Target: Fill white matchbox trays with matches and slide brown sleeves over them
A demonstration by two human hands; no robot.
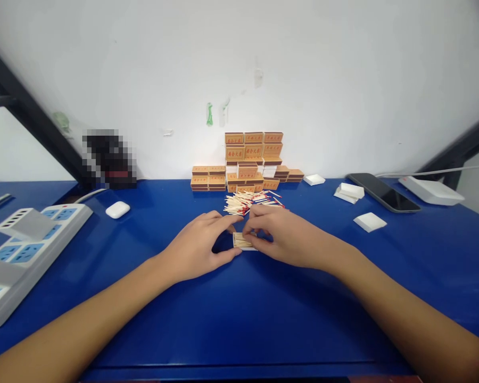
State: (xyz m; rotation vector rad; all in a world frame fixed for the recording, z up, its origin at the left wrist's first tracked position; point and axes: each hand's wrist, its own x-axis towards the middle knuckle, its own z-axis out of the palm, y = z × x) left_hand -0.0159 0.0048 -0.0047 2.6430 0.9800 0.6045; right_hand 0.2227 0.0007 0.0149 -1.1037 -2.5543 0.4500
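A small white matchbox tray (246, 249) lies on the blue table, with pale matches (242, 241) lengthwise in it. My left hand (201, 243) grips its left end, thumb at the near side and fingers at the far side. From the right, my right hand (283, 234) reaches over the tray, its thumb and fingers pinched on the matches inside. These fingers hide the tray's right end. Just beyond both hands, a loose pile of red-tipped matches (239, 203) is spread on the table.
Stacked yellow matchboxes (253, 150) stand against the wall. White empty trays (370, 222) lie at the right, near a dark phone (385, 192) and a white device (431, 190). A white earbud case (117, 209) and a large power strip (43, 252) are at the left.
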